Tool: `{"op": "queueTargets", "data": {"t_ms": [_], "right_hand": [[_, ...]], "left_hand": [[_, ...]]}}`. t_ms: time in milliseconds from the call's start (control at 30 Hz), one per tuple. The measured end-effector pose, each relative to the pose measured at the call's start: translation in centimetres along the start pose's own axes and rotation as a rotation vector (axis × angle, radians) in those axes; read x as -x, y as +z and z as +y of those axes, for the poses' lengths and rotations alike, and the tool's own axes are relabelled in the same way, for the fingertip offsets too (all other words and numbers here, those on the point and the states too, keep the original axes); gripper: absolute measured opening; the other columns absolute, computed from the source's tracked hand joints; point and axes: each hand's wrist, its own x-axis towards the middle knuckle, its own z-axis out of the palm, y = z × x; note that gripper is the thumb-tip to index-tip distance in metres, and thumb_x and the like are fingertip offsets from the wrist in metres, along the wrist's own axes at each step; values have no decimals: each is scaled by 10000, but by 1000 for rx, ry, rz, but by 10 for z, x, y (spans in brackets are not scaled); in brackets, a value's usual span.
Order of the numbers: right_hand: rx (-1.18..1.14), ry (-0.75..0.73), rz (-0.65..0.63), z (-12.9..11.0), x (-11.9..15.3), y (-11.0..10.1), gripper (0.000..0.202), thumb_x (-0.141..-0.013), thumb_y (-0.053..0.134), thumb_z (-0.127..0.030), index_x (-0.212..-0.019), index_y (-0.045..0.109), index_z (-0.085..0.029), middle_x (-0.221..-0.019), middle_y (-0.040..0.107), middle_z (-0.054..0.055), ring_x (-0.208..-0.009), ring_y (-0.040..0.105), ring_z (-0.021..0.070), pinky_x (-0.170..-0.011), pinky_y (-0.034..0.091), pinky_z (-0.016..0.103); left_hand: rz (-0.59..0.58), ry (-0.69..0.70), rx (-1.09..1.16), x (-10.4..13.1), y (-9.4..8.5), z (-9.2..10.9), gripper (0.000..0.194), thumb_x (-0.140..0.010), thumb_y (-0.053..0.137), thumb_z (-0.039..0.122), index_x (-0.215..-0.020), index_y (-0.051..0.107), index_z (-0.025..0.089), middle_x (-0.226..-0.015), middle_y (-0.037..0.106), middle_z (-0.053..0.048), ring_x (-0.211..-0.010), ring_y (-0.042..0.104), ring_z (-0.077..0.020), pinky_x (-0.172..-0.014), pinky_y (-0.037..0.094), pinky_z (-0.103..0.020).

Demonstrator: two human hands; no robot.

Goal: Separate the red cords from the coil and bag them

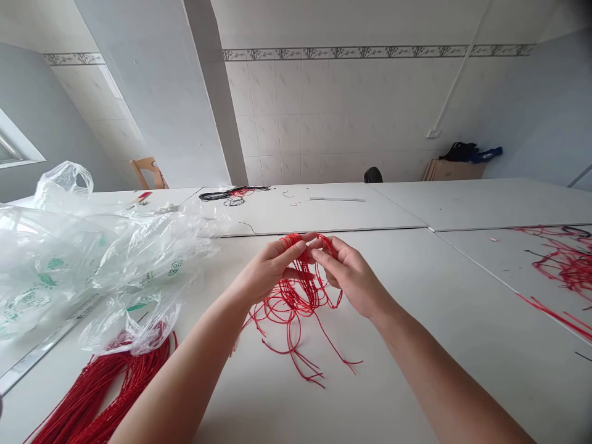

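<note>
Several loops of braided red cord (300, 293) hang from my two hands above the white table. My left hand (272, 262) is closed around the upper part of the loops, thumb pressed on top. Close beside it, my right hand (345, 265) pinches a strand of the same cord near the fingertips. The fingertips of both hands almost meet, and I cannot tell whether they touch. Loose knotted ends of the cord spread out below the hands over the tabletop. A thick bundle of dark red cord (92, 394) lies by my left forearm.
Clear plastic bags (115, 246) cover the table's left side, partly over the red bundle, near a metal ruler (50, 342). Black cords (222, 195) and a thin strip (337, 199) lie at the back. Tangled red cords (567, 265) lie at right. A wooden chair (148, 172) stands behind.
</note>
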Motion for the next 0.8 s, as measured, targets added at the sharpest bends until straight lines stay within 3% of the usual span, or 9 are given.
{"op": "queueTargets", "data": {"t_ms": [100, 200, 400, 533, 700, 800], "right_hand": [[47, -15, 31, 1, -1, 0, 289, -969, 669, -450, -1159, 673, -232, -709, 410, -75, -548, 177, 86, -519, 174, 292], [78, -14, 34, 2, -2, 1, 310, -962, 669, -475, -1146, 683, -225, -700, 432, -69, -553, 222, 92, -527, 207, 289], [89, -30, 24, 3, -2, 4, 288, -953, 682, -508, -972, 652, -222, -715, 430, -62, -561, 236, 92, -525, 217, 290], [29, -15, 49, 3, -2, 1, 240, -949, 689, -460, -966, 623, -230, -742, 410, -62, -588, 248, 94, -534, 219, 281], [-118, 18, 77, 2, -3, -2, 176, -953, 630, -385, -909, 570, -225, -807, 517, -34, -633, 322, 103, -538, 226, 268], [-165, 51, 65, 2, -4, -1, 243, -953, 619, -402, -822, 515, -226, -706, 429, -48, -623, 290, 116, -526, 194, 270]], "left_hand": [[2, 16, 2, 1, 1, 0, 482, -1028, 653, 493, -1456, 672, 272, -1464, 629, -125, -1204, 615, -250, -885, 598, -324], [-5, 19, 17, 2, 2, -1, 511, -1038, 638, 496, -1506, 628, 292, -1487, 615, -120, -1236, 610, -255, -915, 594, -331], [-46, -9, 21, 3, 3, 0, 515, -1038, 633, 502, -1505, 630, 283, -1406, 649, -127, -1175, 633, -242, -893, 595, -329], [-1, -6, 2, 2, 3, 1, 500, -1019, 660, 496, -1440, 684, 229, -1259, 685, -127, -1069, 640, -219, -866, 599, -337], [86, -9, -33, 1, -1, 2, 449, -988, 701, 494, -1321, 752, 196, -1091, 659, -82, -902, 606, -157, -819, 592, -311], [95, -1, -40, 1, -1, 3, 411, -977, 715, 495, -1228, 782, 177, -1094, 654, -87, -942, 604, -172, -805, 590, -303]]}}
